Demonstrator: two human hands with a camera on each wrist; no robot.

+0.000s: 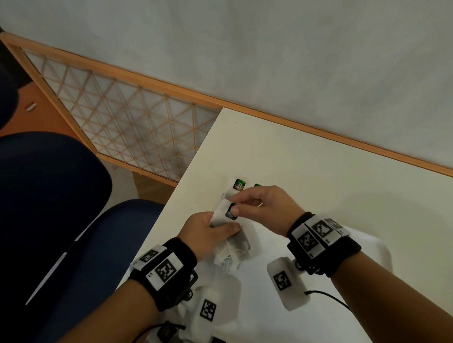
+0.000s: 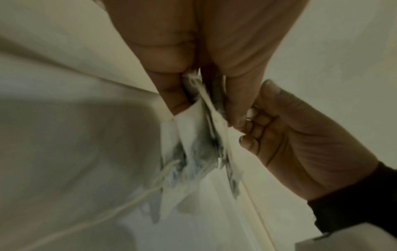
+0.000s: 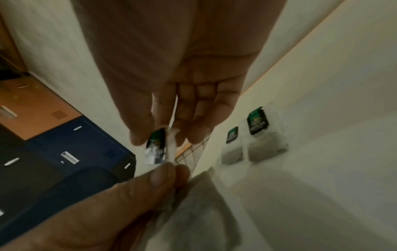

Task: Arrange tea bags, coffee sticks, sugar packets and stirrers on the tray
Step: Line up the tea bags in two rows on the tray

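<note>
Left hand: the left hand [image 1: 210, 231] sits low over the table [image 1: 323, 174] near its left edge, wrist band toward the camera, thumb laid across the top and fingers curled under a bunch of tea bags [image 1: 232, 244].
Left grip: clenched around the bunch; in the left wrist view the white bags [image 2: 199, 149] hang from between thumb and fingers, strings trailing down.
Right hand: the right hand [image 1: 260, 207] reaches in from the right, palm down, forearm angled across the table, fingers bent toward the left hand.
Right grip: thumb and forefinger pinch one bag [image 1: 225, 212] at its green tag [image 3: 155, 147], just above the left thumb.
Hands together: nearly touching, both on the same cluster.
Placed bags: two bags [image 1: 239, 184] with green tags lie side by side on the table just beyond the hands; the right wrist view shows them flat, tags up [image 3: 257, 123].
Tray: cannot tell which surface it is.
</note>
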